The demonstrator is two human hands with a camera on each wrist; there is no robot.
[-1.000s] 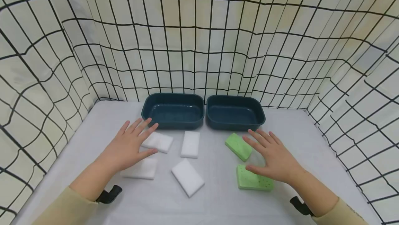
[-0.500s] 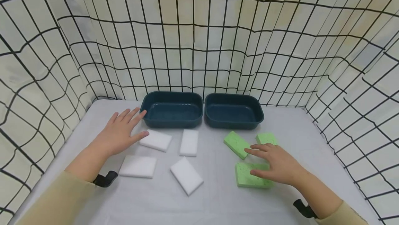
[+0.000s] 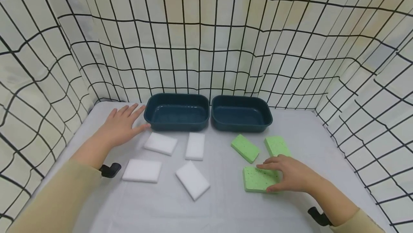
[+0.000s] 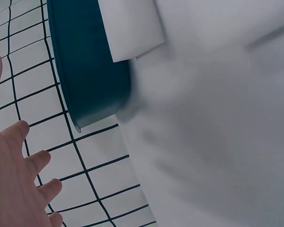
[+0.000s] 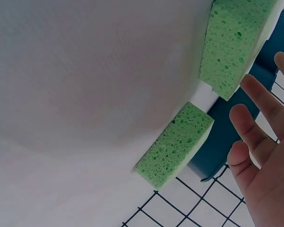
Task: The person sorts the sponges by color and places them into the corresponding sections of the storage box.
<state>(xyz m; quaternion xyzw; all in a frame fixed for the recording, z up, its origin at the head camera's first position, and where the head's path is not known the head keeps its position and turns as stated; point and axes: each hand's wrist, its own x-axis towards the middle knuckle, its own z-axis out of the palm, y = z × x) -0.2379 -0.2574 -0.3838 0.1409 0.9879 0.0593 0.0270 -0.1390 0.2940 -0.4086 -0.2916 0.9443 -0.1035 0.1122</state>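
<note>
My left hand (image 3: 119,129) hovers beside the left end of a dark teal bin (image 3: 176,127), fingers spread and nothing held. In the left wrist view, its fingers (image 4: 38,163) are apart from the bin and a white block. My right hand (image 3: 290,175) is over the right end of the nearest green sponge (image 3: 256,180), thumb and fingers parted around its upper side. Behind it lie two more green sponges, one tilted (image 3: 244,148) and one partly covered by the hand (image 3: 276,144). The right wrist view shows porous green sponges (image 5: 176,144) with the fingers separated from them.
Several white foam blocks (image 3: 142,170) lie flat on the left and middle of the white-covered table (image 3: 226,204). A second teal bin (image 3: 242,128) stands right of the first. Black wire grid panels (image 3: 200,50) backed with pale cloth enclose the back and sides.
My left hand has drifted left and away from me, uncovering the white blocks. My right hand has come down and towards me over the nearest green sponge, revealing the back right one.
</note>
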